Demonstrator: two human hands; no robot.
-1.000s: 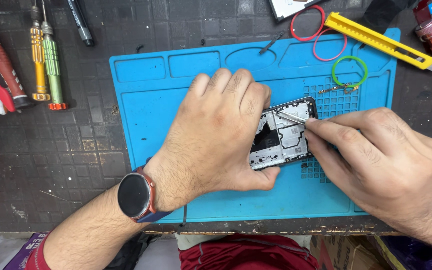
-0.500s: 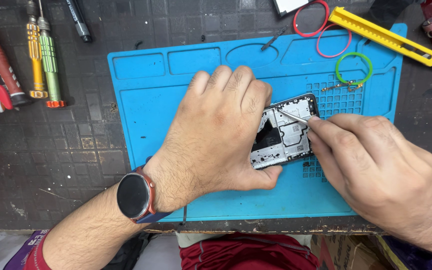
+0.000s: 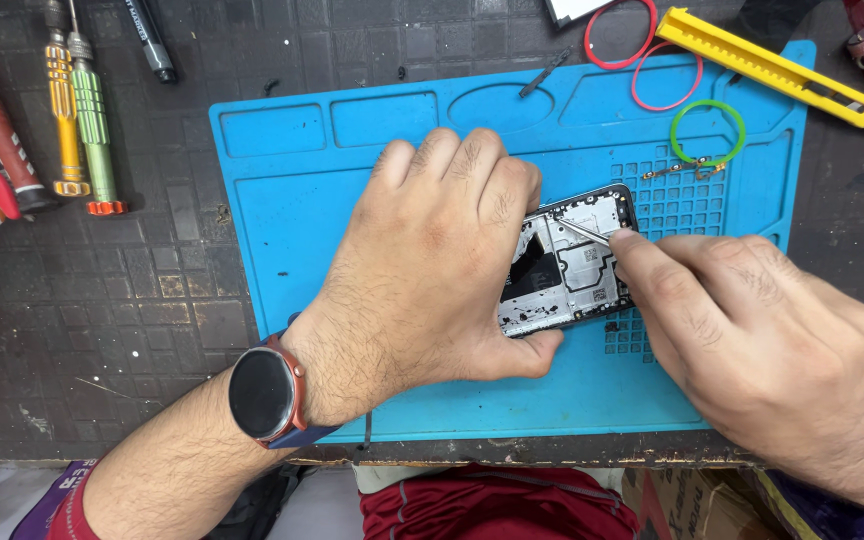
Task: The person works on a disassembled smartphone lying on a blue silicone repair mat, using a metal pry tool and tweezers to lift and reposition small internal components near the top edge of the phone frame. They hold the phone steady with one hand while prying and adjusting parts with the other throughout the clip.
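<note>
- On the blue mat, an opened phone lay with its insides showing, near the grid part on the right side.
- The left hand lay over the phone's left end, with fingers bent over its top edge and the thumb pressed under its bottom edge, so it gripped the phone tight.
- The right hand had its fingers squeezed close together around a thin metal tool, maybe tweezers, though I could not tell for sure.
- The tool's tip touched the upper part of the phone's insides.
- A dark watch sat on the left wrist.
- Rubber rings and a yellow knife lay at the top right, well apart from the hands, and screwdrivers lay off the mat on the left.
- I thought the tool could slip and scratch a little part if the hand pushed too hard.
- I thought a tiny screw could roll away and get lost, since the grip on it would be so small.
- The phone could slide if the left hand let go.
</note>
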